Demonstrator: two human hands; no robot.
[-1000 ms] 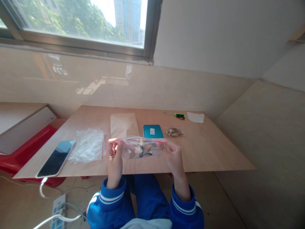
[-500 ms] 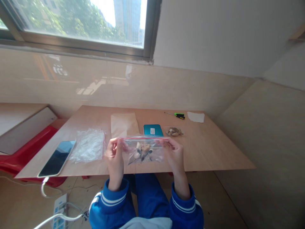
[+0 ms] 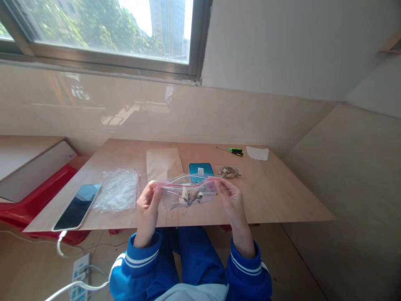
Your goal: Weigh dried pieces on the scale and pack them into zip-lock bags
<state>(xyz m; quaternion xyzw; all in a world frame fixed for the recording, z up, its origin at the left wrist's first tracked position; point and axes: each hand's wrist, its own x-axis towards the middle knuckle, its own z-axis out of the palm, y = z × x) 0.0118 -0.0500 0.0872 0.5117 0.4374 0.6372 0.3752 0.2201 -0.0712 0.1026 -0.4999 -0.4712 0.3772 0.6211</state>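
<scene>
A clear zip-lock bag (image 3: 172, 198) with a red line along its top hangs over the front of the table, stretched between my hands. Its mouth looks parted, with a gap between the two edges. Inside lie several small tan, white and dark pieces (image 3: 190, 195), too unclear to name. My left hand (image 3: 148, 205) pinches the bag's left top corner between thumb and fingers. At the right top corner, my right hand (image 3: 230, 198) grips in the same way. Just behind the bag lies a teal box (image 3: 196, 168) with a white label, partly hidden by it.
On the wooden table (image 3: 282, 200) are a stack of clear bags (image 3: 117, 190), a phone (image 3: 77, 209) on a cable, a brown paper sheet (image 3: 163, 163), a second bag of brown pieces (image 3: 229, 172), screwdrivers (image 3: 234, 151) and a white paper (image 3: 258, 153). A red stool (image 3: 40, 196) stands left.
The bag's top edges have parted from a straight, flat line into a gap. The bag has tilted, and its pieces look foreshortened. My hands have moved slightly apart, still holding the corners.
</scene>
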